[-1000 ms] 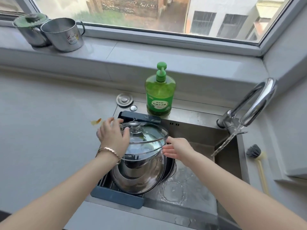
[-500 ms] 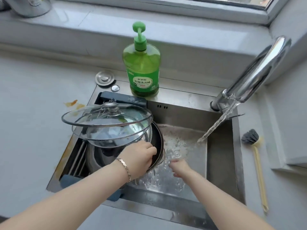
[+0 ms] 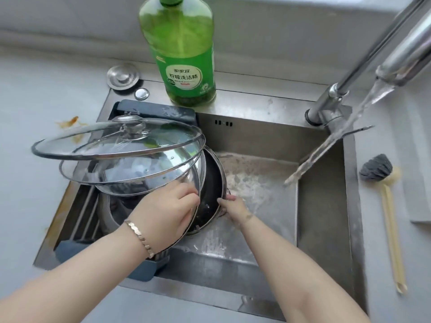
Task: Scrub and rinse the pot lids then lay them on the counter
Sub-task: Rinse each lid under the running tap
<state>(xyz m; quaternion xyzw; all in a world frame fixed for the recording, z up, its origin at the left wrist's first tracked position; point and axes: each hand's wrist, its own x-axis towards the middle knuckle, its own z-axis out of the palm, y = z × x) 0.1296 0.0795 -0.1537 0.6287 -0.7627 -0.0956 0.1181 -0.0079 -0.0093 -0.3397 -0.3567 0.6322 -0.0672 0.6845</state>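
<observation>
Head view, from left to right: the grey worktop (image 3: 28,94) carried an orange smear near the sink's (image 3: 326,206) left edge; inside the sink a blue-framed drying rack (image 3: 77,250) held a steel pot (image 3: 112,210), and on it lay three glass lids (image 3: 121,145), stacked and tilted, the top one with a metal knob (image 3: 133,129); just right of them a dark-faced round pan or lid (image 3: 210,192) stood on edge; which of the two I could not tell. The left hand (image 3: 163,213) was pinched on the steel rim of the lowest lid; the right hand (image 3: 233,206) gripped the bottom edge of the dark piece; the hands were near each other but not touching. Behind stood a green soap bottle (image 3: 184,54); further right the tap (image 3: 363,66) ran a slanting stream into the basin; a long-handled brush (image 3: 384,190) lay on the worktop beyond. These lids looked heavy for their size, stiff, breakable and probably slick when wet; the knob seemed the surest hold, or the metal rim with both hands.
</observation>
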